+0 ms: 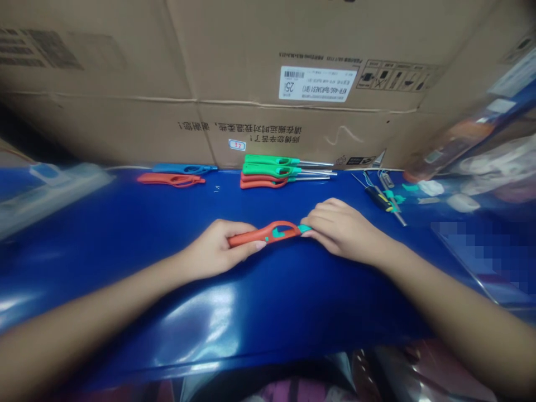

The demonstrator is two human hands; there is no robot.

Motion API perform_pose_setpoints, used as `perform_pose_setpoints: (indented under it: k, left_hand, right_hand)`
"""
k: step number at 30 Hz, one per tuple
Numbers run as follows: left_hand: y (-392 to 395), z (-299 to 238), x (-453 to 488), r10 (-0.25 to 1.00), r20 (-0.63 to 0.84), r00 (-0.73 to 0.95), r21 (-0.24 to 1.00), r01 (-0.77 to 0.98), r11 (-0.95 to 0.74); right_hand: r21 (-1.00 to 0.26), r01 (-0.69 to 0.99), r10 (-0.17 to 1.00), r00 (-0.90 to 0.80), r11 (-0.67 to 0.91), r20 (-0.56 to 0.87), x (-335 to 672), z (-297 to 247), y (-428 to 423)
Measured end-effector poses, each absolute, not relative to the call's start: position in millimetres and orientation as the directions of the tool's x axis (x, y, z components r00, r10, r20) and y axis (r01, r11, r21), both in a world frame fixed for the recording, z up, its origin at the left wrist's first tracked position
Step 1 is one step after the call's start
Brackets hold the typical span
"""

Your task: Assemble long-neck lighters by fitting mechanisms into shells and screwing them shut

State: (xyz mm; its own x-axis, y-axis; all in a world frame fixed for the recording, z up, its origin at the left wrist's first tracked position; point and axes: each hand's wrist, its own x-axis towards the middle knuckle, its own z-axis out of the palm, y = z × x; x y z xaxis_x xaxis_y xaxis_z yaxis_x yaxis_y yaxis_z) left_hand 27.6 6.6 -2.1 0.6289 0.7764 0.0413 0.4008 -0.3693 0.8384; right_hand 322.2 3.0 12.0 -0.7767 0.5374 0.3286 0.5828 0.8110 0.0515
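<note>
Between my hands is a red gas lighter [264, 234] with a green trigger, held level above the blue table. My left hand [218, 245] wraps round its handle end, with the thumb along the near side. My right hand [341, 226] is closed at the green collar on the nozzle end; its fingers hide whatever lies beyond the collar. Behind them lies a stack of green lighters [270, 165] and red lighters [263, 182] with metal nozzles pointing right. To the left, a blue lighter body [182, 168] and a red lighter body [171, 179] show no metal nozzle.
A large cardboard box [234, 61] stands along the back of the blue table [268, 312]. At the right lie a black-and-yellow screwdriver [378, 199], small green parts, a metal tube and an orange-tinted bottle [450, 145]. A blurred clear plastic bag [54, 195] is at the left.
</note>
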Motion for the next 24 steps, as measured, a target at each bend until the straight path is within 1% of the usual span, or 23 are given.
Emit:
perform_pose_setpoints:
  k: [1,3,4,5,6,8,10,11,13,16,18,20,22,24]
  left_hand:
    - [5.6,-1.8,28.5,0.783,-0.022,0.622,0.885,0.377,-0.275]
    - [3.7,-1.0,29.9,0.779,-0.124,0.615,0.933,0.339,-0.12]
    - [2.9,-0.5,30.4,0.773,-0.148,0.617,0.94,0.331,-0.085]
    - [2.0,0.0,30.6,0.768,-0.149,0.623,0.939,0.333,-0.089]
    - [1.0,0.5,30.6,0.764,-0.123,0.633,0.929,0.344,-0.135]
    - [-1.2,1.5,29.9,0.748,-0.004,0.664,0.86,0.384,-0.336]
    - [-3.7,2.1,28.4,0.697,0.132,0.705,0.723,0.413,-0.554]
    - [-4.8,2.0,27.4,0.664,0.18,0.726,0.654,0.416,-0.632]
    - [-6.6,0.7,25.0,0.605,0.239,0.759,0.562,0.4,-0.724]
    - [-7.5,-3.5,22.2,0.548,0.28,0.788,0.488,0.375,-0.788]
    - [-6.9,-6.5,22.3,0.539,0.283,0.793,0.422,0.402,-0.813]
    - [-5.7,-8.3,24.7,0.57,0.26,0.779,0.328,0.484,-0.811]
    - [-4.1,-8.8,28.7,0.628,0.239,0.74,0.235,0.584,-0.777]
    - [-2.0,-8.3,32.5,0.675,0.229,0.701,0.199,0.645,-0.738]
  right_hand:
    - [0.057,0.57,0.52,-0.782,0.82,0.343,322.1,11.4,2.9]
    - [0.063,0.556,0.496,-0.782,0.829,0.378,321.3,10.0,1.9]
    - [0.066,0.553,0.488,-0.78,0.83,0.391,320.6,9.4,1.0]
    - [0.07,0.551,0.484,-0.78,0.831,0.397,320.0,8.9,0.0]
    - [0.073,0.549,0.482,-0.783,0.833,0.393,319.3,8.2,-1.2]
    - [0.073,0.544,0.484,-0.794,0.836,0.368,317.8,6.5,-3.4]
    - [0.056,0.536,0.49,-0.805,0.842,0.333,316.3,3.8,-5.2]
    - [0.04,0.534,0.496,-0.808,0.845,0.318,315.5,2.2,-6.0]
    - [0.005,0.536,0.51,-0.806,0.844,0.3,314.0,-0.8,-7.1]
    - [-0.04,0.544,0.53,-0.794,0.838,0.3,313.1,-3.8,-7.4]
    - [-0.072,0.551,0.544,-0.781,0.831,0.307,313.9,-4.2,-6.3]
    - [-0.119,0.575,0.581,-0.754,0.809,0.306,315.9,-3.4,-3.9]
    - [-0.177,0.617,0.64,-0.713,0.767,0.288,318.4,-1.4,-1.0]
    - [-0.208,0.666,0.696,-0.665,0.716,0.27,320.7,1.3,1.4]
